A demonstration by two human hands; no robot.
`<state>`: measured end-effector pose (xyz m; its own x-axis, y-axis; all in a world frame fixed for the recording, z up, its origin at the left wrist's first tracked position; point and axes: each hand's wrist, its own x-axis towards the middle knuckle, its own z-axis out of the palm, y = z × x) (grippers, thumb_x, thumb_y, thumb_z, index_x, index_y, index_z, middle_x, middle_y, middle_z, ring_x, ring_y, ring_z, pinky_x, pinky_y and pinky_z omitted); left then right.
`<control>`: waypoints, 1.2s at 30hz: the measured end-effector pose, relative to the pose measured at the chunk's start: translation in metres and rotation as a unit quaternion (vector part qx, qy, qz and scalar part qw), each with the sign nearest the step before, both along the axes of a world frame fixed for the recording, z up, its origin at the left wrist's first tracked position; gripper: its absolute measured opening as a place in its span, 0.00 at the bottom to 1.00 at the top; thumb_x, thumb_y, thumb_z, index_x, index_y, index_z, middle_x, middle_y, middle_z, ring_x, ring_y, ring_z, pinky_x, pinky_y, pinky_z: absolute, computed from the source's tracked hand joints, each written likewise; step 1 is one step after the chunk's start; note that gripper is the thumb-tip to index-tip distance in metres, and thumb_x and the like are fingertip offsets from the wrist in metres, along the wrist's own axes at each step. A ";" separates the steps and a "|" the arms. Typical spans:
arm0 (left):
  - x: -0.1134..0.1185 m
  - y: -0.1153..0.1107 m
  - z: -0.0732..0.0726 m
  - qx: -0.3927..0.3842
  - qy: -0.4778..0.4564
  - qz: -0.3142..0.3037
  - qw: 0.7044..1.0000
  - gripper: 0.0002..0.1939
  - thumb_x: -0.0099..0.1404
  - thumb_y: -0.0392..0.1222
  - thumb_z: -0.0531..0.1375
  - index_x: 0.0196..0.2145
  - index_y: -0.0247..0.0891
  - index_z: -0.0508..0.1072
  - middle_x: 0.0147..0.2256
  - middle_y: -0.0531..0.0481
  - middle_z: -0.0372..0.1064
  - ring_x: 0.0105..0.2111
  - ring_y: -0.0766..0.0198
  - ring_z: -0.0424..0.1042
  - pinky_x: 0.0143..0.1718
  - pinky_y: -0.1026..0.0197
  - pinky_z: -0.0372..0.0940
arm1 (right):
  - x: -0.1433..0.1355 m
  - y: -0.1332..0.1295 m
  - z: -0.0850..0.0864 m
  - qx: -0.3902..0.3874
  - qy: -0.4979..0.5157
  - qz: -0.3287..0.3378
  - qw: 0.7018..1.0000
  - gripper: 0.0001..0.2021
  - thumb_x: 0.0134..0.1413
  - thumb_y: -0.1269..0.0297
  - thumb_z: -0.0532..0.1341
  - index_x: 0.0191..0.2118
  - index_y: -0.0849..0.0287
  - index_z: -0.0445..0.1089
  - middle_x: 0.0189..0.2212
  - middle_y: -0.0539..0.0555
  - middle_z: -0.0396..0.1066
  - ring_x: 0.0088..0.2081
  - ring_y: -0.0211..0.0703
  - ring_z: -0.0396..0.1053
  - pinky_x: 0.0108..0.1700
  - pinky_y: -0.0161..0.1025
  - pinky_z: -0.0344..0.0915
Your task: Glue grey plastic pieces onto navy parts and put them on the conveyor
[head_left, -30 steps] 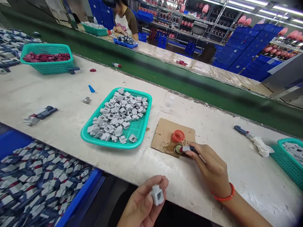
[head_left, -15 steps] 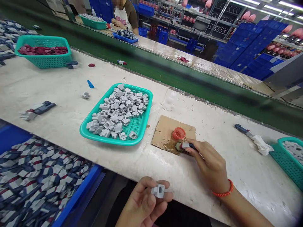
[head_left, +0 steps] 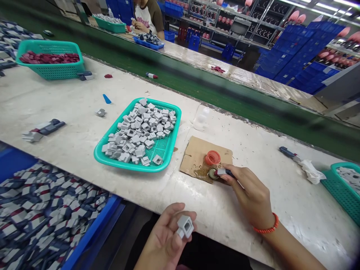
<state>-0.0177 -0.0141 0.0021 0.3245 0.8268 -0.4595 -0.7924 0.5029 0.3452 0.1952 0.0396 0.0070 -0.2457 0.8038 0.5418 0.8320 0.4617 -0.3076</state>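
Note:
My left hand sits low at the table's front edge and pinches a small grey square plastic piece with a hole in it. My right hand, with an orange band at the wrist, holds a small grey and dark stick-shaped part with its red tip dipped in a little round cap. That cap lies on a stained brown cardboard square, beside an orange lid. Left of the cardboard stands a teal tray heaped with several of the same grey pieces.
A blue bin of grey, red and navy parts is at the lower left. A teal basket of dark red pieces stands far left, another teal tray at the right edge, a white rag near it. A green belt runs behind; a person works beyond it.
My left hand has turned the grey piece so its hole faces up and shifted slightly lower. My right hand stays at the cap on the cardboard.

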 end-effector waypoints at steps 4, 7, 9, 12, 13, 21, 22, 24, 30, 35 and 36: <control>0.001 0.001 0.002 -0.020 0.012 -0.003 1.000 0.16 0.41 0.38 0.73 0.32 0.39 0.80 0.31 0.53 0.81 0.30 0.69 0.77 0.33 0.74 0.70 | 0.001 -0.001 -0.001 0.000 -0.004 0.005 1.000 0.13 0.59 0.74 0.57 0.49 0.56 0.65 0.35 0.54 0.71 0.34 0.42 0.68 0.36 0.39 0.65; 0.001 0.003 0.004 -0.026 0.028 -0.006 0.999 0.14 0.41 0.37 0.73 0.29 0.39 0.80 0.30 0.53 0.81 0.29 0.69 0.77 0.33 0.75 0.70 | 0.001 -0.002 0.000 0.009 -0.003 0.004 1.000 0.13 0.59 0.74 0.58 0.49 0.56 0.66 0.36 0.54 0.71 0.35 0.42 0.68 0.36 0.39 0.66; 0.001 0.004 0.004 -0.030 0.039 -0.007 0.999 0.13 0.41 0.38 0.73 0.29 0.40 0.80 0.29 0.54 0.81 0.29 0.69 0.78 0.33 0.74 0.70 | 0.000 -0.003 0.002 0.017 -0.001 0.000 1.000 0.14 0.58 0.75 0.58 0.49 0.56 0.66 0.36 0.54 0.71 0.35 0.42 0.68 0.37 0.39 0.66; 0.002 0.004 0.002 -0.028 0.061 -0.009 0.998 0.14 0.41 0.38 0.73 0.29 0.42 0.80 0.30 0.54 0.81 0.32 0.66 0.78 0.34 0.74 0.70 | 0.001 -0.005 0.004 0.032 -0.002 -0.004 0.999 0.14 0.58 0.76 0.59 0.49 0.56 0.66 0.35 0.53 0.71 0.34 0.41 0.68 0.36 0.39 0.65; 0.003 0.003 0.000 -0.024 0.075 -0.011 0.997 0.14 0.41 0.38 0.73 0.30 0.42 0.80 0.30 0.54 0.81 0.33 0.65 0.78 0.35 0.73 0.70 | 0.001 -0.005 0.005 0.034 -0.005 -0.006 0.999 0.14 0.58 0.76 0.59 0.49 0.57 0.66 0.35 0.53 0.71 0.34 0.42 0.68 0.36 0.39 0.65; 0.012 -0.001 -0.017 0.006 0.165 -0.005 0.986 0.16 0.41 0.42 0.73 0.30 0.41 0.80 0.31 0.47 0.81 0.35 0.60 0.78 0.38 0.65 0.69 | -0.010 -0.036 0.003 -0.026 0.093 -0.093 0.991 0.08 0.59 0.64 0.59 0.45 0.54 0.68 0.32 0.51 0.72 0.27 0.39 0.70 0.33 0.34 0.69; 0.013 -0.001 -0.018 0.005 0.169 0.001 0.986 0.16 0.41 0.42 0.73 0.30 0.41 0.79 0.32 0.47 0.81 0.35 0.59 0.78 0.37 0.65 0.69 | -0.015 -0.044 0.002 -0.059 0.138 -0.106 0.983 0.08 0.59 0.61 0.59 0.44 0.54 0.69 0.30 0.50 0.72 0.26 0.38 0.70 0.31 0.32 0.69; 0.014 0.000 -0.017 0.001 0.175 0.007 0.985 0.16 0.40 0.42 0.73 0.30 0.40 0.79 0.32 0.45 0.81 0.35 0.59 0.78 0.37 0.65 0.69 | -0.026 -0.057 -0.001 -0.122 0.221 -0.109 0.961 0.08 0.59 0.59 0.59 0.42 0.53 0.70 0.27 0.48 0.72 0.23 0.36 0.70 0.27 0.29 0.69; 0.016 0.001 -0.014 -0.007 0.168 0.010 0.986 0.16 0.39 0.39 0.74 0.29 0.40 0.80 0.31 0.48 0.81 0.31 0.65 0.77 0.33 0.71 0.67 | -0.056 -0.066 -0.009 -0.172 0.356 -0.130 0.909 0.08 0.56 0.57 0.61 0.39 0.53 0.72 0.22 0.46 0.72 0.21 0.35 0.70 0.24 0.25 0.68; 0.017 0.002 -0.012 0.000 0.157 0.014 0.988 0.15 0.40 0.37 0.74 0.29 0.41 0.80 0.29 0.51 0.81 0.31 0.65 0.78 0.34 0.72 0.68 | -0.064 -0.064 -0.012 -0.194 0.379 -0.125 0.896 0.10 0.56 0.55 0.61 0.38 0.53 0.72 0.22 0.47 0.70 0.21 0.34 0.68 0.25 0.25 0.67; 0.017 0.001 -0.012 0.001 0.160 0.013 0.987 0.15 0.40 0.38 0.74 0.29 0.41 0.80 0.29 0.51 0.81 0.31 0.65 0.78 0.33 0.72 0.68 | -0.063 -0.064 -0.013 -0.193 0.372 -0.117 0.901 0.09 0.56 0.55 0.61 0.37 0.53 0.73 0.23 0.47 0.70 0.22 0.35 0.68 0.26 0.26 0.67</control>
<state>-0.0005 -0.0126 -0.0096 0.1417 0.8333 -0.5344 -0.6545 0.4839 0.5810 0.1317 -0.0244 -0.0057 0.2699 0.9502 0.1556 0.3907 0.0396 -0.9196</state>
